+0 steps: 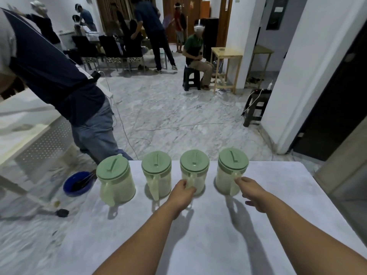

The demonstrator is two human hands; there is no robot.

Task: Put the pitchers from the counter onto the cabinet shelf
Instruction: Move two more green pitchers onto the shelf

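Several clear pitchers with pale green lids stand in a row along the far edge of the white counter [208, 241], handles facing me. My left hand [181, 194] grips the handle of the third pitcher from the left [195, 167], which stands on the counter. My right hand [253, 194] reaches to the rightmost pitcher [231, 165]; its extended fingers touch the handle and the thumb hangs apart below. The leftmost pitcher [115, 181] and the second pitcher [157, 175] stand untouched. No cabinet shelf shows.
A person in a dark shirt and jeans [65, 90] leans over a white table [29, 135] just left of the counter. A blue bowl [78, 183] lies on the floor below. A dark stool [256, 108] and a white wall corner [294, 86] stand to the right.
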